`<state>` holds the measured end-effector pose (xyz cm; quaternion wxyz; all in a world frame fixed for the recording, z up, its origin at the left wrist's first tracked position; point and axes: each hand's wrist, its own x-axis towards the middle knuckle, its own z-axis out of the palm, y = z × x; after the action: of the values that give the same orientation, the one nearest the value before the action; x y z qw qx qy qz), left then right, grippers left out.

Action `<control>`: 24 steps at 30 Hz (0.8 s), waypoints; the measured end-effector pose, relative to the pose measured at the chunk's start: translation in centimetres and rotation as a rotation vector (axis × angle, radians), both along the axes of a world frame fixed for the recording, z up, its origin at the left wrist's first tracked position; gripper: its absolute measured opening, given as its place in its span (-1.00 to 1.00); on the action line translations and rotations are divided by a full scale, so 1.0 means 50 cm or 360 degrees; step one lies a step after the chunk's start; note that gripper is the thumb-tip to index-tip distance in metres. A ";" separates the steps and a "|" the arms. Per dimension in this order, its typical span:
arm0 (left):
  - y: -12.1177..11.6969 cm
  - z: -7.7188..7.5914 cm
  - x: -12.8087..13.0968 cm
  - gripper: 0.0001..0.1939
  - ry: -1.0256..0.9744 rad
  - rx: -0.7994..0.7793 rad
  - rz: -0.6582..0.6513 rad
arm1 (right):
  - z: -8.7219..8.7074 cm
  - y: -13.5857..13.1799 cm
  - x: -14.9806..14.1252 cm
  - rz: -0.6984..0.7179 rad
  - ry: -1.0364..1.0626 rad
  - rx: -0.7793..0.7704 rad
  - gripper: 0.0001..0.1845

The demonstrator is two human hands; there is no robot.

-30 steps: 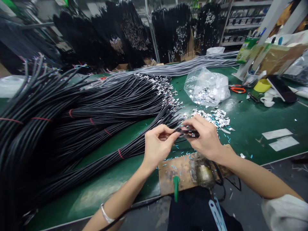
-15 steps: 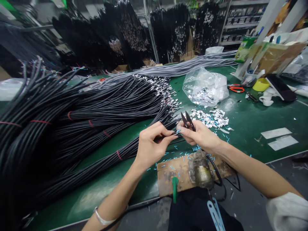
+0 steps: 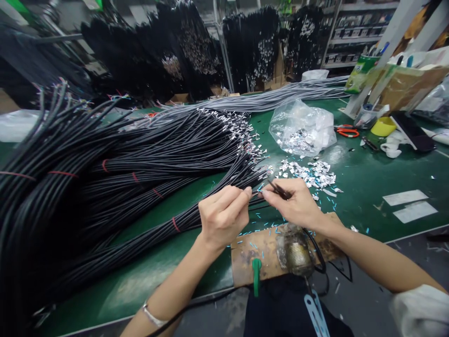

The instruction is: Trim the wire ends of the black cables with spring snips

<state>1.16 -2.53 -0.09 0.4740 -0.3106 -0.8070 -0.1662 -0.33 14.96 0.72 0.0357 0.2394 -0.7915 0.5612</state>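
Observation:
My left hand [image 3: 224, 213] is closed round a black cable near its stripped end, and thin blue and white wires [image 3: 260, 188] stick out toward the right. With thumb and finger, my right hand [image 3: 294, 201] pinches at those wire tips. Dark thread snips [image 3: 279, 189] lie in the right palm, blades pointing up and left, partly covered by the fingers. A large bundle of black cables [image 3: 168, 154] spreads to the left, several strands tied with red bands. Their stripped ends [image 3: 245, 133] gather behind my hands.
Foil scraps [image 3: 312, 173] and blue insulation bits litter the green tabletop [image 3: 365, 187]. A clear plastic bag [image 3: 303, 128] stands behind them, with orange-handled scissors [image 3: 347, 131] beside it. In front, a wooden board [image 3: 242, 262] carries a round metal device [image 3: 298, 252] and a green clamp handle [image 3: 257, 276].
My left hand has rolled over so its knuckles now face up. The snips in my right hand have tipped lower, toward the left. The view has shifted slightly.

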 end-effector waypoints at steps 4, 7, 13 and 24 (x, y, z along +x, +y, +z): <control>-0.004 0.006 0.001 -0.84 0.0022 0.0203 0.0047 | 0.000 0.003 -0.002 -0.0011 0.0035 -0.0041 -0.69; -0.007 0.009 0.004 -0.85 0.0042 0.0300 0.0078 | -0.006 0.002 -0.009 -0.0048 0.0111 -0.0089 -0.66; -0.007 0.008 0.007 -0.86 0.0088 0.0288 0.0089 | -0.006 -0.001 -0.011 0.0050 0.0006 -0.0211 -0.70; -0.001 0.006 0.009 -0.83 0.0063 0.0233 0.0072 | -0.001 -0.001 -0.006 0.0095 0.0109 -0.0190 -0.76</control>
<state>1.60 -2.60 0.21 0.5148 -0.2600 -0.7900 -0.2080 -0.63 14.91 0.69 0.0601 0.2794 -0.7475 0.5997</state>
